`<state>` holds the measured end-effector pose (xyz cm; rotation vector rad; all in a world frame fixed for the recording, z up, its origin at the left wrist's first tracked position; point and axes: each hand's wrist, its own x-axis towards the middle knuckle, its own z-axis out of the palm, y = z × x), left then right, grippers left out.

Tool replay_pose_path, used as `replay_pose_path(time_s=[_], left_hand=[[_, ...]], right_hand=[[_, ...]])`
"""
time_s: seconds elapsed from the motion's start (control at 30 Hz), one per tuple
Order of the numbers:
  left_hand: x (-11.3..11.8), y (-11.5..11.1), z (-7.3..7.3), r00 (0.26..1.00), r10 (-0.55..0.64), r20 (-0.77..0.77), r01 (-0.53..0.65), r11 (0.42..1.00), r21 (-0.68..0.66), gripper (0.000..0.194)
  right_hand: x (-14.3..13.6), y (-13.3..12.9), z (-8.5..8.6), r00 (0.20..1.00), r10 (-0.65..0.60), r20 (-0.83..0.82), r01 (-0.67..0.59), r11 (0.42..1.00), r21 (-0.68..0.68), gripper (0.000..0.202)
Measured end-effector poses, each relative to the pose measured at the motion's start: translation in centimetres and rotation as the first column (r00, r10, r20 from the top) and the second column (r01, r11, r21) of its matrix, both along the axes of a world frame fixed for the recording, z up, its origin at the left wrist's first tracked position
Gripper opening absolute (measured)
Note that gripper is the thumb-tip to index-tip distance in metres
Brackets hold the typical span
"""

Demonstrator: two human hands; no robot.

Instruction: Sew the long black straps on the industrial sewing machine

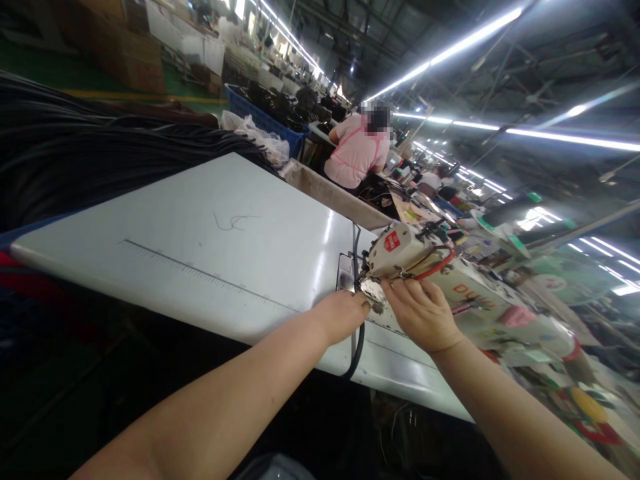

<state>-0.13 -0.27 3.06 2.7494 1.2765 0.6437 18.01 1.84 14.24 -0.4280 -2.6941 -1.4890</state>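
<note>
A white sewing machine (463,287) stands on the pale worktable, its head (395,248) marked with a red label. Under its needle area runs a narrow black strip (358,353), which crosses the table and hangs over the front edge. My left hand (343,317) lies on this strip in front of the needle, fingers bent and pressed together around it. Right of the needle, my right hand (423,315) reaches up under the machine head with its fingers bent together. Its fingertips are partly hidden by the machine, and what they hold cannot be made out.
A ruler scale (210,275) is printed on the tabletop (280,233). Many black strips (125,143) are heaped at the left. Behind the table are a trough (335,197), a plastic bag (260,137) and a blue crate (265,113). A person (357,150) sits beyond.
</note>
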Motion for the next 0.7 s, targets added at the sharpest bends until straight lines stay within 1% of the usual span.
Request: replay_pose_path(time_s=[0.17,0.27,0.37,0.47,0.57,0.63,0.67,0.7], left_hand=[[0.0,0.0,0.1,1.000,-0.004,0.001,0.004,1.000,0.009,0.026],[0.1,0.1,-0.1,1.000,-0.009,0.004,0.009,1.000,0.021,0.025],[0.2,0.1,-0.4,1.000,-0.004,0.002,0.004,0.999,0.032,0.025],[0.1,0.1,-0.4,1.000,-0.003,0.000,0.003,0.999,0.035,0.023],[0.0,0.0,-0.1,1.000,-0.003,-0.017,0.004,0.999,0.037,0.021],[-0.1,0.0,0.1,1.000,-0.009,-0.030,0.011,0.999,0.049,0.021],[-0.1,0.0,0.1,0.999,-0.015,-0.036,0.017,0.998,0.059,0.021],[-0.2,0.0,0.1,0.999,-0.015,-0.044,0.018,0.997,0.069,0.021]], right_hand=[[0.8,-0.6,-0.4,0.999,0.008,-0.041,-0.008,1.000,0.003,0.028],[0.9,-1.7,-0.9,0.998,0.022,-0.067,-0.023,0.999,-0.025,0.028],[1.1,-3.4,-1.9,0.994,-0.005,-0.112,-0.003,0.998,-0.064,0.030],[1.8,-5.6,-3.4,0.974,-0.063,-0.217,0.039,0.993,-0.112,0.032],[3.8,-8.3,-5.4,0.939,-0.138,-0.316,0.093,0.984,-0.153,0.037],[5.4,-10.3,-7.0,0.918,-0.164,-0.361,0.101,0.977,-0.189,0.050],[6.2,-11.4,-7.9,0.900,-0.203,-0.386,0.122,0.967,-0.225,0.057],[6.8,-12.4,-8.8,0.879,-0.225,-0.419,0.117,0.956,-0.267,0.063]])
